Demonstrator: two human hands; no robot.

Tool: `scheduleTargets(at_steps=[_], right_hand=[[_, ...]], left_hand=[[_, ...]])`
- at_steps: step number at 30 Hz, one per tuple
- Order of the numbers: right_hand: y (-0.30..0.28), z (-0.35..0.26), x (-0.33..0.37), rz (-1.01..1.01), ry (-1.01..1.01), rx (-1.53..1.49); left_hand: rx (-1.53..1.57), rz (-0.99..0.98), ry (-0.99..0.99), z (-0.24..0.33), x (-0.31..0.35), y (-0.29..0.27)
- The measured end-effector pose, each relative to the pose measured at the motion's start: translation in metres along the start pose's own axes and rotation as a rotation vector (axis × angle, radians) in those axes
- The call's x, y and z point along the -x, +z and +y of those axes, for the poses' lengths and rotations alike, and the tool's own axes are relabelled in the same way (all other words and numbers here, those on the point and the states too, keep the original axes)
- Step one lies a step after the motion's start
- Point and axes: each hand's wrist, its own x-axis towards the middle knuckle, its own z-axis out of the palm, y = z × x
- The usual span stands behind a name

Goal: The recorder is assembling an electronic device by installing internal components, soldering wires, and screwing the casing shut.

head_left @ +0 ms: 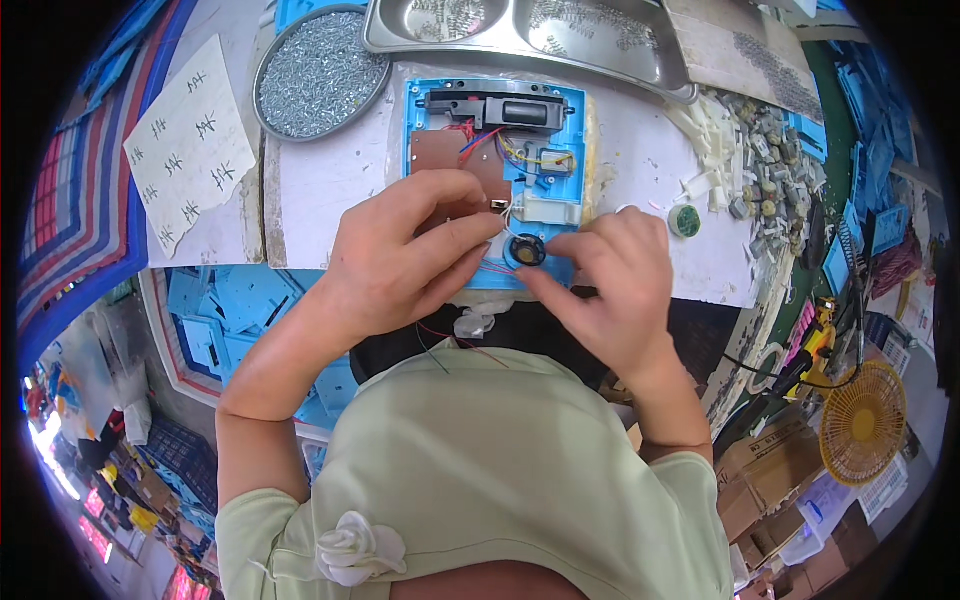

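Observation:
A blue plastic housing (pixel 579 100) lies on the worktable in front of me. Inside it are a brown circuit board (pixel 440 150), a black module (pixel 520 112) along the far edge, a small motor-like part (pixel 556 162) and several coloured wires (pixel 482 143). My right hand (pixel 610 275) has thumb and forefinger closed on a small round black speaker (pixel 527 250) at the housing's near end. My left hand (pixel 410 250) reaches over the board's near left side, fingers pinched beside the speaker's thin wires. What its fingertips hold is hidden.
A round tray of screws (pixel 258 95) and a metal tray (pixel 690 92) of small parts stand at the back. White plastic parts and small motors (pixel 765 175) are heaped right, near a green roll (pixel 684 221). Blue shells (pixel 240 300) fill a bin below left. A yellow fan (pixel 862 422) stands right.

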Motion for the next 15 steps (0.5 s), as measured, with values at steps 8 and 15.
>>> scheduleTargets(at_steps=[8,15], right_hand=[[0.017,-0.001,-0.001,0.014,-0.102,0.037],[-0.001,0.006,-0.012,0.001,0.005,-0.042]], left_hand=[[0.003,0.051,0.002,-0.002,0.003,0.003],[-0.065,-0.021,0.071,-0.002,-0.008,0.004]])
